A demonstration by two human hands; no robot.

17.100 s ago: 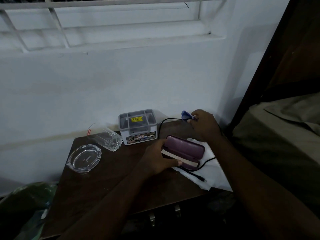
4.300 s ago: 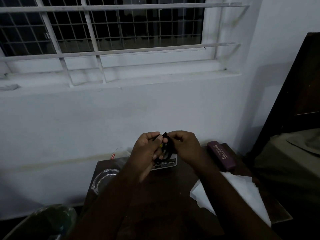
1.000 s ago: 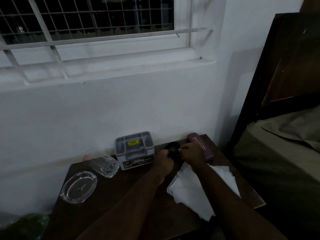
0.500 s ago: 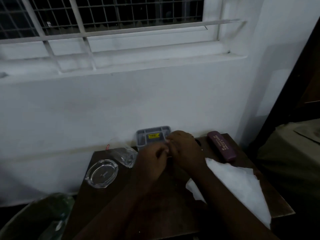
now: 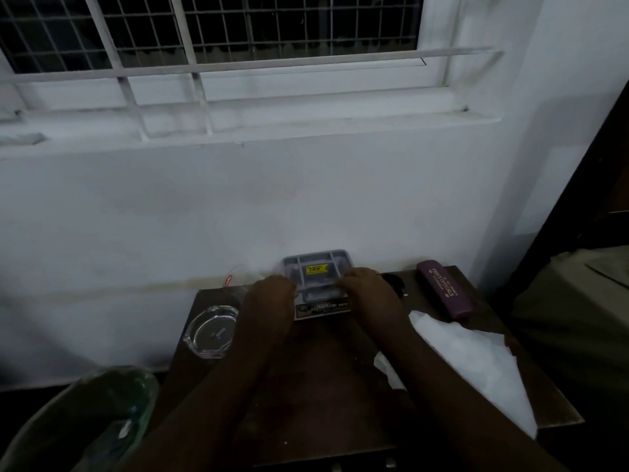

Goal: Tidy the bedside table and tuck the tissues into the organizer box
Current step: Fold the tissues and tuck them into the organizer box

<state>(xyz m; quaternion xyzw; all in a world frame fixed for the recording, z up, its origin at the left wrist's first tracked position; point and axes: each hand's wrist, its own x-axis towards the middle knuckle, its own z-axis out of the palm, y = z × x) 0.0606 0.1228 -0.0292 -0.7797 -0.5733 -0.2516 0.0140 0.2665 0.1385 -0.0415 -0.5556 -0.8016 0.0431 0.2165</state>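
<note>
A grey organizer box [image 5: 317, 273] with a divided lid and a yellow label stands at the back of the dark wooden bedside table [image 5: 326, 386]. My left hand [image 5: 270, 301] grips its left side and my right hand [image 5: 369, 296] grips its right side. White tissues [image 5: 473, 362] lie spread over the table's right front, partly under my right forearm. A coiled black cable [image 5: 394, 282] rests just right of my right hand.
A purple glasses case [image 5: 444, 289] lies at the back right. A glass ashtray [image 5: 212, 330] sits at the left edge, and a tipped clear glass [image 5: 235, 279] shows behind my left hand. A bin with a plastic bag [image 5: 85, 424] stands lower left; a bed [image 5: 575, 321] is on the right.
Both hands have parted from each other and now clasp the organizer box's two sides. The coiled black cable lies on the table between the box and the glasses case.
</note>
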